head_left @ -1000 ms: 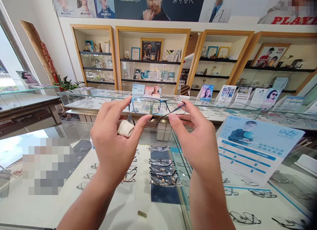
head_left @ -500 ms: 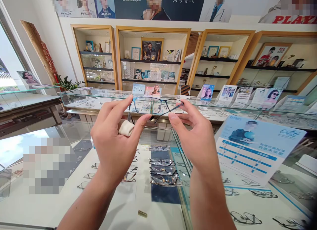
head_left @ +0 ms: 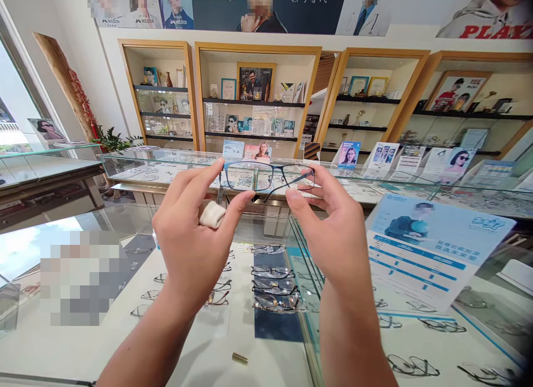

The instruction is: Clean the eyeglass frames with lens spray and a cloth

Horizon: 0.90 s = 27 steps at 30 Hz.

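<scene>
A glass counter (head_left: 104, 231) lies below the hands. Rows of spare frames (head_left: 272, 290) are laid out under its top, and a small brass piece (head_left: 239, 359) sits on the white lining. A blue and white leaflet (head_left: 433, 248) stands just right of the right hand (head_left: 335, 234); wooden shelves (head_left: 254, 104) line the far wall. Nothing blocks the glasses (head_left: 266, 176), held in the air above the counter. The left hand (head_left: 189, 231) pinches their left end in a thumb-and-forefinger grip, with a soft white cloth (head_left: 211, 215) wadded behind. The right hand's grip clasps the right end. Since half a second ago the glasses have shifted slightly right with the right hand. They are thin, dark and rectangular, with clear lenses.
</scene>
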Each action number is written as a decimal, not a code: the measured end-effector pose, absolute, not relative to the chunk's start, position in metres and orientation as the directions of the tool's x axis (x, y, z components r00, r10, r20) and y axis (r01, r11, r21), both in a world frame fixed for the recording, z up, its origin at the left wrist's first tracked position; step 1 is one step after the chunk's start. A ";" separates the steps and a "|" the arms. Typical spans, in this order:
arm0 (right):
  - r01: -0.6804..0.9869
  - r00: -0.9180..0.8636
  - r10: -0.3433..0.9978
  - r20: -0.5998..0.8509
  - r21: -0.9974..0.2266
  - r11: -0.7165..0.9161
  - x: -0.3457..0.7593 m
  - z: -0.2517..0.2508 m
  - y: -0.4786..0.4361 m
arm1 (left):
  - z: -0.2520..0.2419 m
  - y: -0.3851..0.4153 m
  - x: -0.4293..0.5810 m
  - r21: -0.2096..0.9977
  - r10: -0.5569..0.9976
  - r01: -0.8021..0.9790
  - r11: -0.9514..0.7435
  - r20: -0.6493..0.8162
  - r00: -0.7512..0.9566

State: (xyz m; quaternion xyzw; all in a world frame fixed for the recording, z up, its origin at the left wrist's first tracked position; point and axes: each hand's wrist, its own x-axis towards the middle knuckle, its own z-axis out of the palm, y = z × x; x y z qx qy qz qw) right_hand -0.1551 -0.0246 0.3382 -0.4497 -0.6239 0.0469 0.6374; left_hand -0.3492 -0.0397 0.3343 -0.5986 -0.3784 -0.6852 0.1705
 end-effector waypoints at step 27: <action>0.556 0.271 0.447 0.853 -0.518 0.651 -0.155 0.336 -0.027 | 0.333 -0.037 -0.347 0.337 0.251 0.656 -0.675 0.941 -0.225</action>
